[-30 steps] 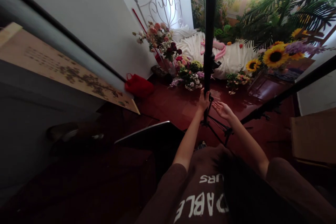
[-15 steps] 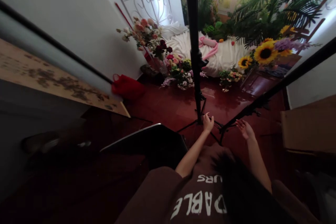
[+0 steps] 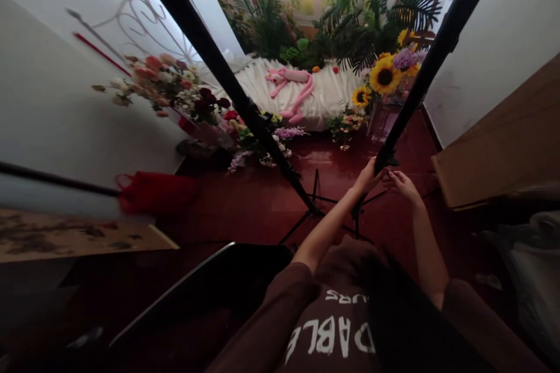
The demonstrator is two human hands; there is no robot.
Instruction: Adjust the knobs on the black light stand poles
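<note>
Two black tripod stands rise before me. On the right-hand stand (image 3: 420, 78), my left hand (image 3: 368, 178) is closed around the pole just below a dark clamp (image 3: 387, 158). My right hand (image 3: 405, 185) is beside that clamp, its fingers stretched toward the pole and slightly apart. Whether its fingertips touch the clamp's knob I cannot tell. The left-hand stand (image 3: 227, 84) leans across the view, with neither hand on it. Its spread legs (image 3: 301, 224) stand on the floor close to those of the other stand.
A draped white bed (image 3: 258, 84) with a pink plush toy (image 3: 292, 77) lies ahead. Around it are mixed flowers (image 3: 175, 78), sunflowers (image 3: 385, 76) and palm fronds (image 3: 371, 11). A red bag (image 3: 153, 192) lies left, a cardboard box (image 3: 494, 140) right. A dark panel (image 3: 219, 280) is near my left side.
My view has turned right. My left hand has moved right and closed on the right-hand stand's pole. My right hand has come in close beside the same pole.
</note>
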